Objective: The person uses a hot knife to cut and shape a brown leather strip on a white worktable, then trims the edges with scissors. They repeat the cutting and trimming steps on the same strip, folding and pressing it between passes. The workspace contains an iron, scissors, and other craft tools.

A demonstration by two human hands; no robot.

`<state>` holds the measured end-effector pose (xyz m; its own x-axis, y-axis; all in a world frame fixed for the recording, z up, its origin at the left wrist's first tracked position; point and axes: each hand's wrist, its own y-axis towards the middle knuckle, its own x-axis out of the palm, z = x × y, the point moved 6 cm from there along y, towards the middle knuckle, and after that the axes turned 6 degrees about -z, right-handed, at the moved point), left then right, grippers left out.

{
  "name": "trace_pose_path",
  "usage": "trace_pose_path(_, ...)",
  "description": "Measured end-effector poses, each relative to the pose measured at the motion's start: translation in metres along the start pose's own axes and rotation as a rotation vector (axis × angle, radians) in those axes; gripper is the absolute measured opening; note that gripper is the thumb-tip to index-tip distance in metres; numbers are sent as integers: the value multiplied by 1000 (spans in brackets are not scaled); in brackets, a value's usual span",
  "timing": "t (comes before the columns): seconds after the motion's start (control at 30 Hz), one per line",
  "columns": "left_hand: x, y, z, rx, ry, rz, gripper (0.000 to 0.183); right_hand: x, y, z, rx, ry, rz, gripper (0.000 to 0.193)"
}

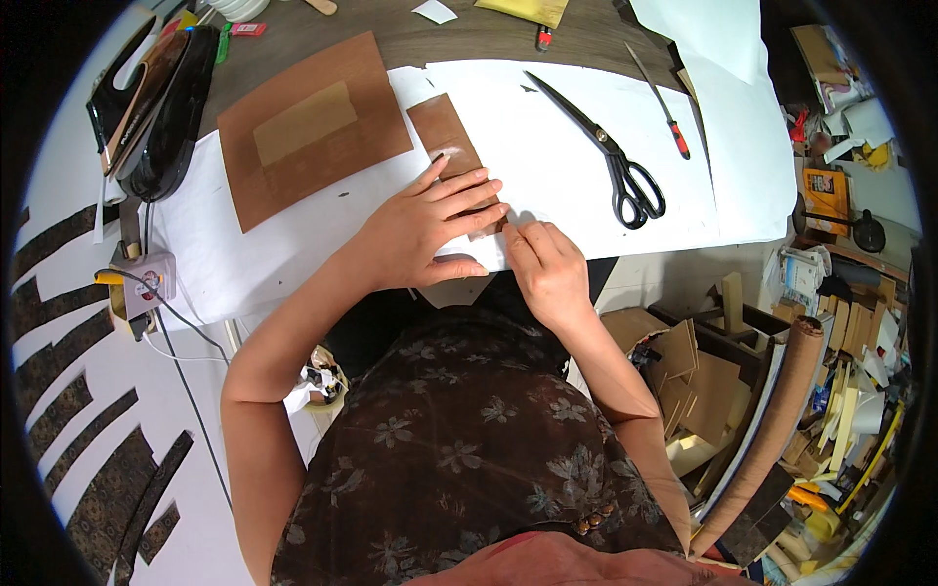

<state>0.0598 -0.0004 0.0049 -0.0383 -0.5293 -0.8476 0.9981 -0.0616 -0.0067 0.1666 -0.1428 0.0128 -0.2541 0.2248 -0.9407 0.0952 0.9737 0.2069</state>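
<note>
A narrow brown strip (445, 122) of leather-like sheet lies on the white paper (567, 210) near the table's front edge. My left hand (420, 230) rests flat across it with fingers apart, covering its middle. At the strip's near right corner, my right hand (549, 273) is closed, its fingertips pinched together against the edge. Whatever sits between those fingertips is hidden. Left of the strip lies a larger brown sheet (347, 68) with a tan rectangle (308, 122) on it. Large black-handled scissors (608, 143) lie partly open, right of my hands.
A thin pointed tool (678, 141) with a red-and-black handle lies beyond the scissors. At the far left stands a black appliance (171, 122) with a cord. A yellow packet (528, 10) sits at the back. Cardboard scraps (699, 391) and a brown roll (767, 430) crowd the right side.
</note>
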Motion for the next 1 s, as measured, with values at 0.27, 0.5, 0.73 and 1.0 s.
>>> trace_pose_path(0.27,-2,-5,4,78,72,83,68,-30,8,22,214,256,215,14)
trace_pose_path(0.5,13,-10,1,137,76,222,76,-78,96,-5,36,421,306,14)
trace_pose_path(0.73,14,-16,7,212,152,430,74,-75,242,-188,-606,624,42,17)
trace_pose_path(1.0,44,-2,-14,163,-76,425,72,24,332,-391,-850,176,-84,40)
